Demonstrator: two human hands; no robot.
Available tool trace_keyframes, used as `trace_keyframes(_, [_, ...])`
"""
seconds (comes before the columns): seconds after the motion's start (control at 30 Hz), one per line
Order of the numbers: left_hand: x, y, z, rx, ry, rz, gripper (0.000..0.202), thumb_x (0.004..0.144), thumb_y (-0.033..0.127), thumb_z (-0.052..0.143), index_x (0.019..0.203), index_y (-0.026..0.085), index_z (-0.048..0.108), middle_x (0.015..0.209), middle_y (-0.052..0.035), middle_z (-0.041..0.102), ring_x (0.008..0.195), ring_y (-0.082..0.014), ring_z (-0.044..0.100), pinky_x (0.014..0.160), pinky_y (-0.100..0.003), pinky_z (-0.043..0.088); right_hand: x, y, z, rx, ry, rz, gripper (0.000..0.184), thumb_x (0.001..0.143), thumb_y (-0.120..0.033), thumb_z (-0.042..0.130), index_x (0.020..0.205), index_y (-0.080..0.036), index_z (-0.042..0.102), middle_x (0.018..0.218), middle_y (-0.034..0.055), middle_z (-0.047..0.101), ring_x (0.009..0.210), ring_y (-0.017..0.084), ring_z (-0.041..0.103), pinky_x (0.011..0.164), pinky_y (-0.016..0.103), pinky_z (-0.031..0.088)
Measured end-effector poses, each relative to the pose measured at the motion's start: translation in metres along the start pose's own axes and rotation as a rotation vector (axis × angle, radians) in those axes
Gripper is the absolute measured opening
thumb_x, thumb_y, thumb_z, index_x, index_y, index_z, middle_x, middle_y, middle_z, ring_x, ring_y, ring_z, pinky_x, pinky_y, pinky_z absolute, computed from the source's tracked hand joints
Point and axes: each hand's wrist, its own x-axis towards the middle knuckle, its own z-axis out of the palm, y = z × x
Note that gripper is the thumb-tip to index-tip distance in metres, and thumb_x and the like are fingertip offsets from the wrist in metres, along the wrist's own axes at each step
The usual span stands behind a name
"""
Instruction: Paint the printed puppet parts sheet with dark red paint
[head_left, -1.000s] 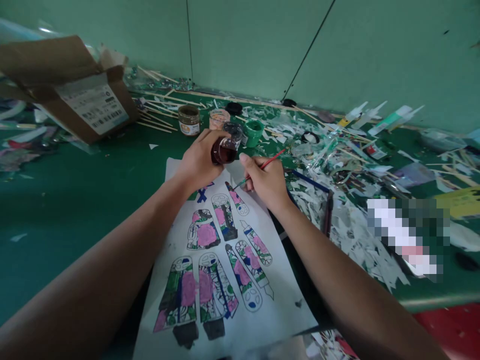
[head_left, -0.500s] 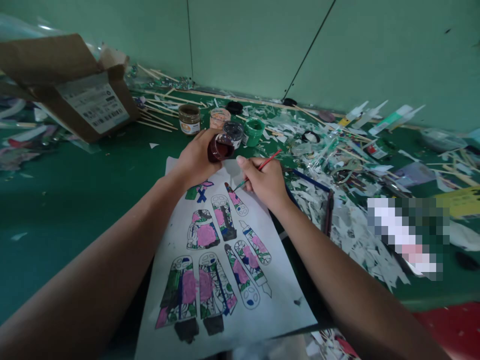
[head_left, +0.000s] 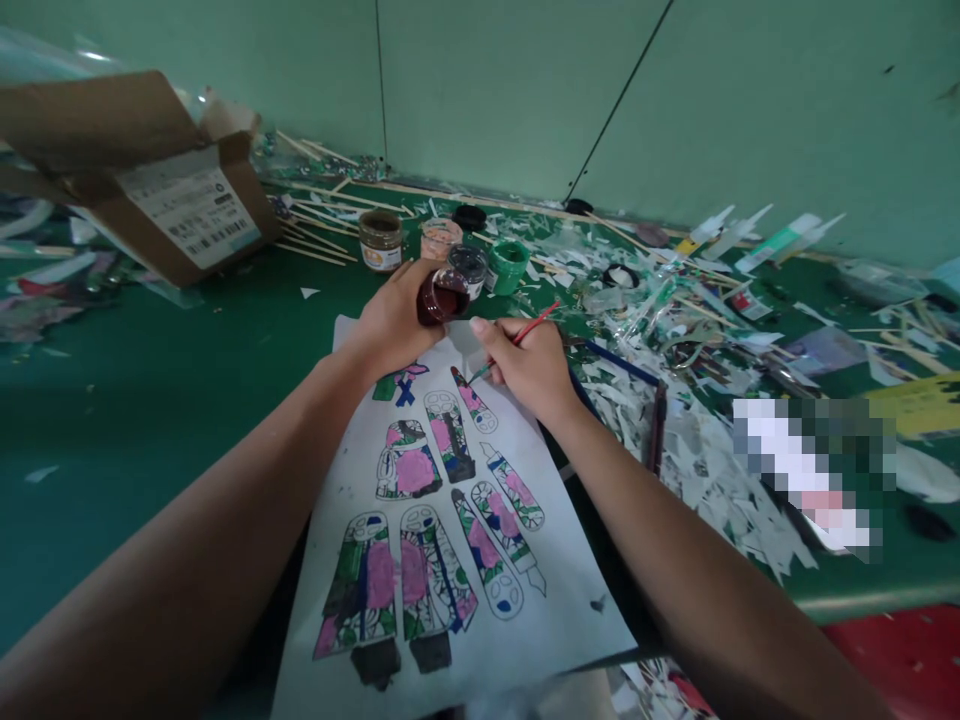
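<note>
My left hand (head_left: 391, 322) was closed around a small open jar of dark red paint (head_left: 441, 297), fingers wrapped round its wall. I held it off the table, just above the top edge of the painted sheet (head_left: 577, 610), and tipped so its mouth faced my other hand. My right hand (head_left: 529, 366) pinched a thin red-handled brush (head_left: 534, 324) in a narrow writing grip. Its tip pointed down and left over the sheet's top right corner, close under the jar.

The tilt was what worried me most. With the jar leaning that far and no lid on it, any extra roll of my wrist could have sent red paint over the lip and onto the finished pink flowers and blue lines directly below. A loaded brush crossing the sheet could have dripped for the same reason. My right wrist also hovered low over the sheet's upper part, and if that paint was wet it might have smeared.

Beyond the sheet's top edge stood a brown jar (head_left: 379, 240), a pale pink jar (head_left: 439, 238), a dark pot (head_left: 469, 264) and a green pot (head_left: 508, 265), near enough for my knuckles to knock over. Right of the sheet lay a drift of paper scraps (head_left: 697, 470), which could have stuck to wet paint. A cardboard box (head_left: 150, 180) sat well off to the sheet's upper left.
</note>
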Motion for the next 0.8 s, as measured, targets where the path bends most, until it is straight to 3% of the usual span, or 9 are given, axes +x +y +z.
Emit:
trace_keyframes(0.23, [0.0002,0.0014,-0.0007,-0.018,-0.007,-0.005,0.058,0.066,0.01,0.068,0.121,0.018,0.053,0.121,-0.0096,0.061,0.114,-0.028,0.059,0.095,-0.037,0.049,0.0006,0.001,-0.0002,0.011,-0.002,0.002,0.048,0.086,-0.046,0.058,0.047,-0.021,0.046,0.036,-0.0059,0.045,0.035,0.005,0.044,0.043,0.022,0.038])
trace_keyframes(0.37, [-0.0004,0.0014,-0.0018,-0.042,-0.009,0.061,0.059,0.065,0.005,0.069,0.12,0.021,0.055,0.12,-0.0071,0.06,0.113,-0.0253,0.059,0.096,-0.036,0.049,0.0016,0.0035,0.0008,0.139,0.057,0.04,0.045,0.084,-0.05,0.06,0.051,-0.022,0.048,0.038,-0.0065,0.044,0.034,0.006,0.044,0.041,0.023,0.039])
trace_keyframes(0.53, [-0.0019,0.0014,-0.0028,-0.054,0.02,0.181,0.056,0.069,0.006,0.067,0.121,0.022,0.056,0.121,-0.0072,0.059,0.112,-0.0235,0.059,0.095,-0.035,0.049,0.0003,0.0011,-0.002,0.317,0.181,-0.081,0.045,0.089,-0.053,0.051,0.057,-0.022,0.055,0.047,-0.0027,0.052,0.039,0.008,0.049,0.042,0.024,0.04])
trace_keyframes(0.7, [-0.0016,0.0018,-0.0025,-0.064,0.044,0.262,0.053,0.072,0.005,0.066,0.122,0.022,0.057,0.122,-0.0078,0.058,0.116,-0.0229,0.057,0.099,-0.035,0.047,-0.0013,-0.0036,-0.004,0.269,0.238,-0.12,0.042,0.092,-0.052,0.043,0.067,-0.022,0.058,0.057,-0.0007,0.059,0.042,0.008,0.051,0.044,0.025,0.042])
trace_keyframes(0.8, [-0.0013,0.0024,-0.0024,-0.071,0.042,0.299,0.051,0.075,0.006,0.065,0.123,0.022,0.057,0.123,-0.0081,0.059,0.118,-0.0223,0.056,0.1,-0.034,0.047,-0.0002,-0.0026,-0.0036,0.23,0.21,-0.13,0.038,0.091,-0.052,0.046,0.071,-0.022,0.059,0.06,-0.0017,0.058,0.045,0.007,0.051,0.045,0.024,0.042])
